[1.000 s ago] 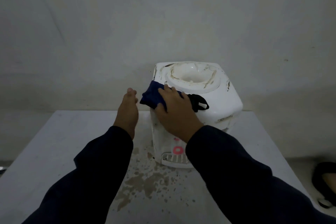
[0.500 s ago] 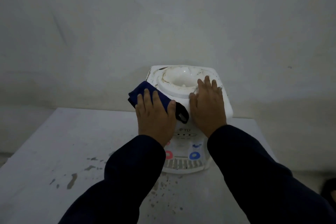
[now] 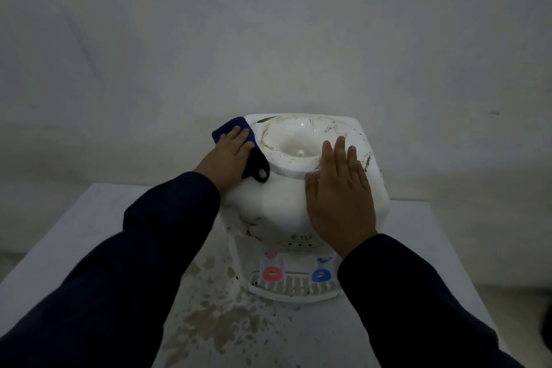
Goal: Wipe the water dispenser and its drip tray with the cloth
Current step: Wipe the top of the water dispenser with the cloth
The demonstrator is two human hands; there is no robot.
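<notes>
Nearest, below the right wrist, the drip tray (image 3: 294, 290) looked unwiped, with the table (image 3: 89, 233) beside it blotched brown (strictly not part of the job). Above it the right hand (image 3: 340, 194) lay flat with straight fingers, holding nothing and steadying the water dispenser (image 3: 277, 203). Off to its left, the left hand (image 3: 227, 158) pressed the cloth (image 3: 231, 124) with straight fingers onto the top's far corner. Beyond the right fingertips, grime ringed the bottle well, so most of the wiping seemed still to be done.
</notes>
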